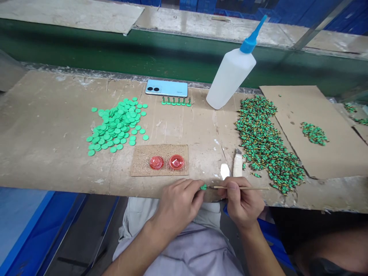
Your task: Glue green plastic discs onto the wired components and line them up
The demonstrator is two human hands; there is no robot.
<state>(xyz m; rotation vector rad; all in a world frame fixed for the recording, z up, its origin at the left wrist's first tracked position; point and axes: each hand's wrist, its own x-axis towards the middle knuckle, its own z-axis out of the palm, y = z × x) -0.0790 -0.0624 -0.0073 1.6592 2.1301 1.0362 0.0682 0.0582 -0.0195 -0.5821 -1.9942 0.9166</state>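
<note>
At the front edge of the workbench, my left hand point(181, 201) is closed, pinching a small green piece point(203, 187) between thumb and forefinger. Its exact shape is mostly hidden. My right hand point(243, 202) grips a thin wooden stick point(257, 188) like a skewer, whose dark tip points left, close to the green piece; whether they touch, I cannot tell. Just beyond the right hand lie a blade with a whitish wrapped handle point(237, 165) and a shiny flat piece point(224, 171). Left of these, a brown board point(140, 161) carries two small red dishes point(156, 163).
Green discs point(115, 126) are heaped at left. Several small figures on green discs point(178, 102) stand before a light blue phone point(172, 88). A white bottle with blue nozzle point(231, 76) stands tilted behind. Small green-and-gold figures point(260, 134) pile at right, near a cardboard sheet point(330, 161).
</note>
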